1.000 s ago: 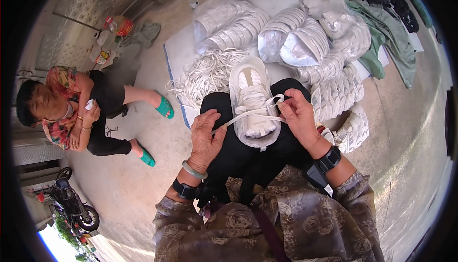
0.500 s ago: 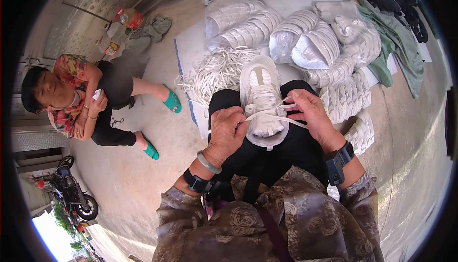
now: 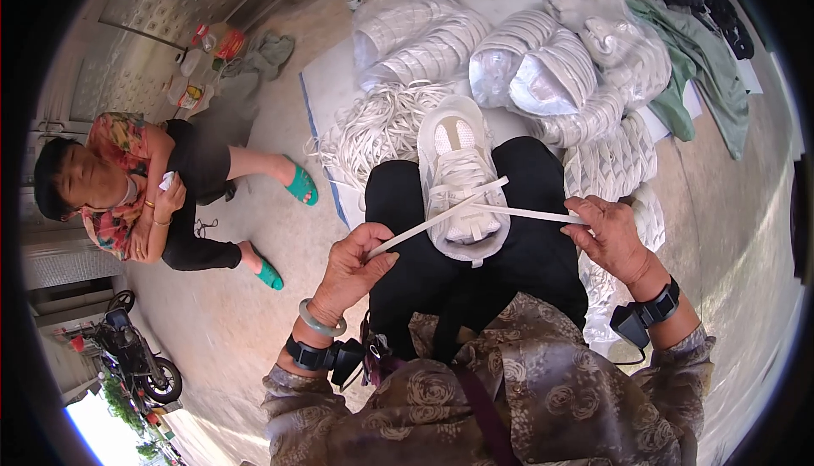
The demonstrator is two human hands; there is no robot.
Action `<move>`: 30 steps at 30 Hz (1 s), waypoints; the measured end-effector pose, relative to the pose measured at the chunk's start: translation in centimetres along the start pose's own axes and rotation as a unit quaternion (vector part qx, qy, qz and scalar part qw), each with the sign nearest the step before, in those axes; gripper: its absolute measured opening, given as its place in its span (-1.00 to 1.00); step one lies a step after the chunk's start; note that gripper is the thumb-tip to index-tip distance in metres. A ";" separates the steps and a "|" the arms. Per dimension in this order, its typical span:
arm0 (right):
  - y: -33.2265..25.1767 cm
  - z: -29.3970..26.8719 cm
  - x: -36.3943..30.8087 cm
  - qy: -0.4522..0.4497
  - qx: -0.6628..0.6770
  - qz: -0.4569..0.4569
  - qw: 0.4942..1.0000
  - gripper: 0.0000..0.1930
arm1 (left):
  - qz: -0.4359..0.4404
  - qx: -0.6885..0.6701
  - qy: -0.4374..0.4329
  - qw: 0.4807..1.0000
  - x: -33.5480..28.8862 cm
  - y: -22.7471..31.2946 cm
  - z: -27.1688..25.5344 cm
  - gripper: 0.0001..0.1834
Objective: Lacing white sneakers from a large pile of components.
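Observation:
A white sneaker [image 3: 462, 139] rests between my black-trousered knees, its toe pointing away from me. Its white shoelace [image 3: 458, 212] is crossed over the tongue, with one loop sticking up at the crossing. My left hand [image 3: 352, 267] pinches the lace to the left of the shoe, and that length is pulled straight. To the right, my right hand [image 3: 612, 235] grips the other length between thumb and fingers, also drawn taut. Both hands are apart from the shoe itself.
A heap of loose white laces [image 3: 386, 131] lies beyond my left knee. Several bagged stacks of white shoe uppers [image 3: 555, 67] stand ahead on a white sheet. Green cloth [image 3: 678, 59] lies at the far right. At left a person [image 3: 153, 186] sits with folded arms; a motorcycle [image 3: 136, 347] stands behind.
My hands have moved outward from the shoe, the left one down and left, the right one to the right. The lace between them has been drawn tight.

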State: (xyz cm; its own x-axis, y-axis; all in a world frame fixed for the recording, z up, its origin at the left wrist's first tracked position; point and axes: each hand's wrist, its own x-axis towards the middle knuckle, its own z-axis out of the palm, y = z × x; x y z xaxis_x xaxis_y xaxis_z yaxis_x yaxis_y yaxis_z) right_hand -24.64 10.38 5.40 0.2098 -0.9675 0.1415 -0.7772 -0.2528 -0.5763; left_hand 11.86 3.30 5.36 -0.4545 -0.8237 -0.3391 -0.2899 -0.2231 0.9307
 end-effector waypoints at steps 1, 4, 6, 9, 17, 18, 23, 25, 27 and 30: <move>0.5 -0.7 -0.3 0.000 0.000 0.002 1.000 -0.71 | -0.001 0.000 -0.002 1.000 -0.2 -0.1 -0.3 -0.77; 1.8 -3.0 -1.1 0.003 -0.149 -0.067 0.987 -0.68 | 0.213 0.294 0.107 0.926 -0.2 0.0 -0.6 -0.70; 3.1 -4.3 -1.8 -0.005 -0.184 -0.090 0.979 -0.69 | 0.259 0.410 0.087 0.870 -0.6 0.3 -2.0 -0.71; 6.0 -5.9 -3.8 -0.016 -0.233 -0.103 0.967 -0.72 | 0.302 0.538 0.063 0.784 -1.6 -0.6 -4.4 -0.71; 14.1 -5.7 -10.8 0.154 -0.132 0.126 0.971 -0.91 | 0.085 0.559 0.186 0.804 -6.5 -9.0 -12.7 -0.95; 15.0 -4.8 -11.7 0.171 -0.103 0.189 0.962 -0.78 | 0.043 0.553 0.198 0.809 -7.1 -9.6 -13.1 -0.87; 11.9 -1.4 -13.3 0.020 0.291 0.531 0.795 -0.67 | -0.070 0.466 0.174 0.865 -9.4 -14.0 -12.6 -0.64; 7.2 -0.3 -11.4 -0.009 0.438 0.544 0.716 -0.68 | -0.322 0.166 0.102 0.926 -6.9 -8.8 -8.2 -0.64; 3.0 0.5 -8.3 -0.066 0.572 0.501 0.646 -0.72 | -0.295 -0.045 0.022 0.954 -5.3 -4.4 -4.1 -0.68; -0.4 2.9 -3.6 -0.156 0.620 0.427 0.639 -0.79 | -0.307 -0.191 -0.083 0.929 -2.0 -1.2 0.1 -0.72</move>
State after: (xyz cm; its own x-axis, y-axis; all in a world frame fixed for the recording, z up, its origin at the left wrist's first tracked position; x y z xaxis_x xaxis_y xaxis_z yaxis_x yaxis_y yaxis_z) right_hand -23.37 13.96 2.79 0.2823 -0.6476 -0.7078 0.3405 0.7574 -0.5572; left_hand 13.00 5.24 4.90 -0.4348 -0.3963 -0.8086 -0.2313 -0.8187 0.5256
